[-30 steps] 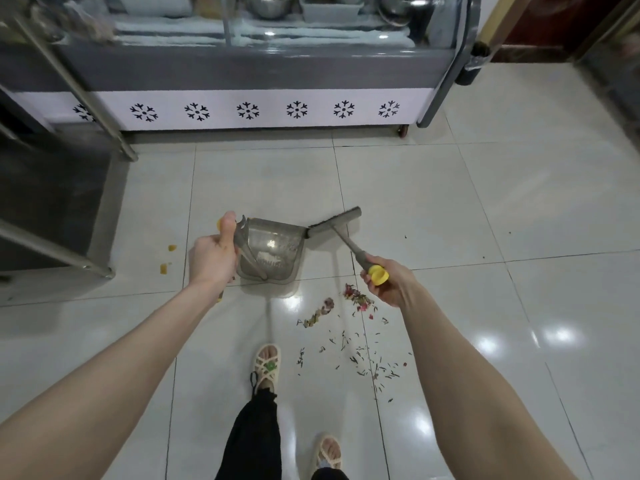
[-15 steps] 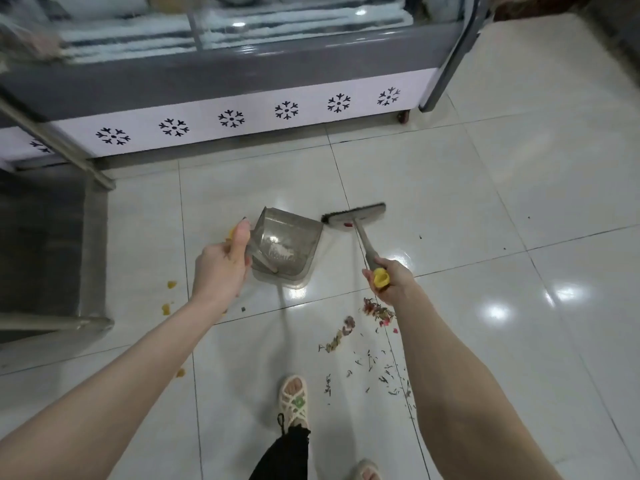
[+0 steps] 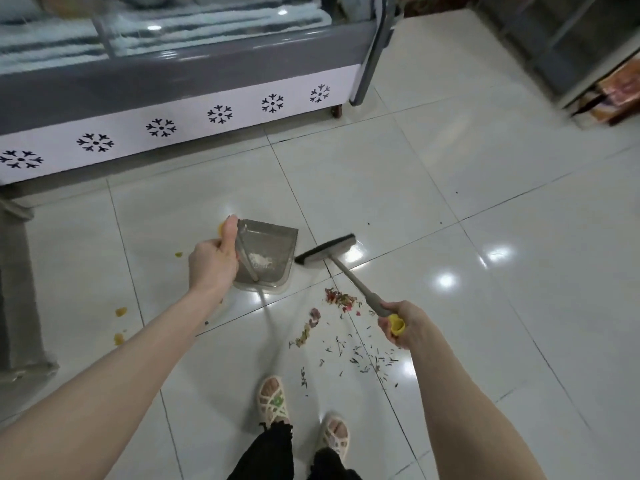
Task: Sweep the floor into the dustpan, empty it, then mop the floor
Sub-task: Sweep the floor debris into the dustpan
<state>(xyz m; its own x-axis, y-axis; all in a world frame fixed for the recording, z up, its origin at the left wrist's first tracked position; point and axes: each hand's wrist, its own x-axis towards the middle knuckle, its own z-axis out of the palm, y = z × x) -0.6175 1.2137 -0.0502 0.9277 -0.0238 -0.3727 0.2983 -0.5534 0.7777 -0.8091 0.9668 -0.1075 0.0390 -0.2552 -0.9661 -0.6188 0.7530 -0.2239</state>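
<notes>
My left hand (image 3: 215, 260) grips the handle of a grey translucent dustpan (image 3: 267, 258), held above the white tiled floor (image 3: 450, 271); a little pale dust lies inside it. My right hand (image 3: 401, 323) is closed on the yellow-tipped grey handle of a small broom (image 3: 327, 252). The broom's dark bristle head is just right of the dustpan, near the floor. A scatter of petals and thin dark debris (image 3: 341, 320) lies on the tiles between the broom head and my feet.
A grey and white display freezer (image 3: 173, 109) with snowflake marks runs along the far side. Yellow scraps (image 3: 120, 323) dot the floor at left. A metal rack (image 3: 20, 299) stands at far left, shelving (image 3: 588, 57) at upper right. My sandalled feet (image 3: 273, 400) are below.
The view has swung to the right and the freezer now sits further left. The broom head has turned and moved slightly right of the dustpan. Both hands keep their grips.
</notes>
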